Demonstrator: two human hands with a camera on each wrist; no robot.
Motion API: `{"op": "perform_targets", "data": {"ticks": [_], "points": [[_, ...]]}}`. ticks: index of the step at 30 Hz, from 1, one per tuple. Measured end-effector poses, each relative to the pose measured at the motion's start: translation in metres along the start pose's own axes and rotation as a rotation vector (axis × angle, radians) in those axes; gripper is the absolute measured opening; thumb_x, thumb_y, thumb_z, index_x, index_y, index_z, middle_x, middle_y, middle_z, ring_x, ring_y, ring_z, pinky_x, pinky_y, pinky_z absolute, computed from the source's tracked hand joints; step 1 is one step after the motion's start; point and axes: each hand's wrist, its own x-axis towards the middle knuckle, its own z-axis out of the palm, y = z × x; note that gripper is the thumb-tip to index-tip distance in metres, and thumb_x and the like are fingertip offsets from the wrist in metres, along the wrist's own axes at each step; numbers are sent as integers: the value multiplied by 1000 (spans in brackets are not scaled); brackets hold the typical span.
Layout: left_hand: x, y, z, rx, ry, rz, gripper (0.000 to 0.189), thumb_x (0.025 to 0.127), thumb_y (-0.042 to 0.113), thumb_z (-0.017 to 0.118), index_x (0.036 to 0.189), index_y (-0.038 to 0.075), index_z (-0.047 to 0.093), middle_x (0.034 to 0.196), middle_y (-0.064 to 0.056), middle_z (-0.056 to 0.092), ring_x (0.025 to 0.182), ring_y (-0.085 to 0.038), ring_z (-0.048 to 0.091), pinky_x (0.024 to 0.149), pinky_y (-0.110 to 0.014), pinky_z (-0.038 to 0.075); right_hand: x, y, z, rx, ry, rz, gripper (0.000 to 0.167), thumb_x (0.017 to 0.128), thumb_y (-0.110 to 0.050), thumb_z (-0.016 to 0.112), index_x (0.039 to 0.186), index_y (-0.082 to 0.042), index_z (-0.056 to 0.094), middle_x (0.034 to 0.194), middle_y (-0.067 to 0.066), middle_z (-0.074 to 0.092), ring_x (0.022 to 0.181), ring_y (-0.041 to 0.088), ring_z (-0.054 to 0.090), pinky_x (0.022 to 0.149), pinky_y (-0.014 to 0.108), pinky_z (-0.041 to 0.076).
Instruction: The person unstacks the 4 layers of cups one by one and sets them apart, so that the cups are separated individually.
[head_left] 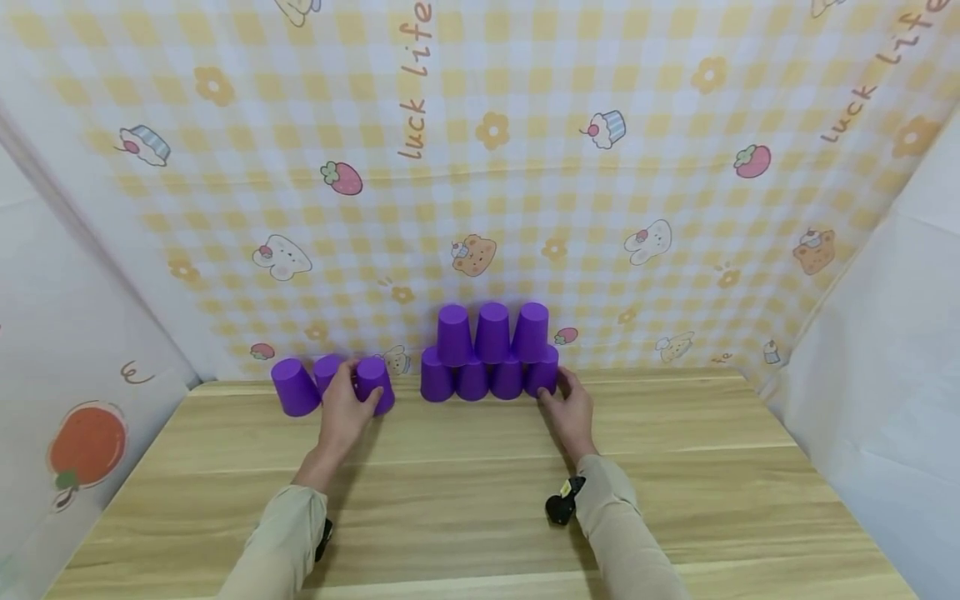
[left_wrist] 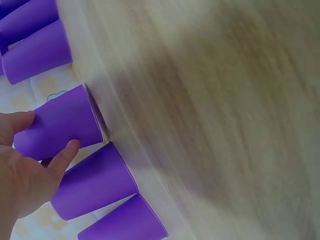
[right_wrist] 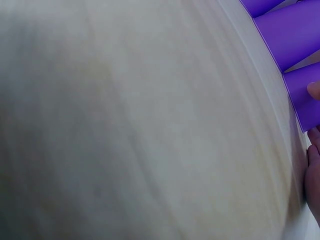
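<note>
Upside-down purple cups stand along the back of the table in two groups. My left hand [head_left: 345, 423] grips the right-hand purple cup [head_left: 372, 373] of the left group, thumb and fingers on opposite sides. Beside it are two more purple cups [head_left: 295, 389], one partly hidden by that hand. In the stack, a bottom row of several cups [head_left: 472, 381] carries an upper row of three cups [head_left: 492, 335]. My right hand [head_left: 572, 417] holds the bottom row's right-end cup [head_left: 543, 372], thumb in front and fingers at its right side; the right wrist view shows this thumb [right_wrist: 314, 90] touching it.
A wooden table [head_left: 450, 500] spreads out in front of the cups. Close behind them hangs a yellow checked cloth [head_left: 495, 200] with printed figures. White sheets [head_left: 885, 350] close off both sides.
</note>
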Motion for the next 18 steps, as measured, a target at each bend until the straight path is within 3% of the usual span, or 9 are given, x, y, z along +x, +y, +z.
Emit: {"op": "perform_targets", "data": {"ticks": [10,18], "points": [[0,-4,3,72,-16,47,56,80,-1,68,126,-14,38,117,-35,48,110,-47,46,98,-54,37,0,0,1,2,2,-4,51,84,-3,66,130,4,46,130,23,50,122,33,46,103,37,37],[0,-2,3,147,-64,20,59,85,2,64,133,-12,34,119,-37,46,111,-48,45,97,-57,35,1,2,1,-16,7,6,51,84,-4,66,130,4,46,129,23,50,121,32,47,103,36,37]]}}
